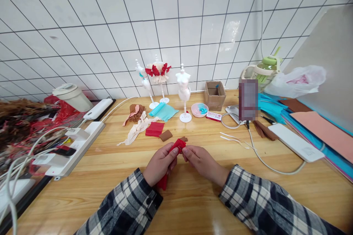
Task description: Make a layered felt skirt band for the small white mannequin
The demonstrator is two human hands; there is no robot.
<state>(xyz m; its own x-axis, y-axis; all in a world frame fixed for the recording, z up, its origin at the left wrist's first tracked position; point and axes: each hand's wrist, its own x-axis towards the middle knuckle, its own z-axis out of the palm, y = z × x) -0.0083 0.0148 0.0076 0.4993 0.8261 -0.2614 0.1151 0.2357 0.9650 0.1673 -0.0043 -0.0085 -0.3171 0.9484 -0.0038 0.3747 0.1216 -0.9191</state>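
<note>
A strip of red crepe paper (178, 144) is pinched between my two hands above the wooden table. My left hand (162, 163) grips it with thumb and fingers, and its loose tail hangs below the palm. With closed fingertips, my right hand (204, 161) holds the paper's right edge. Just beyond my hands lie a folded red piece (154, 129) and a small brown piece (166, 135). Farther back stands a bare white mini dress form (184, 90). Left of it, another dress form (160, 75) wears cream and red ruffles.
At the left lies a power strip (79, 150) with cables. A pink bowl (199, 110), a cardboard box (215, 96) and a phone (248, 100) stand at the back. A white power bank (296, 142) and coloured sheets (328, 121) are at the right.
</note>
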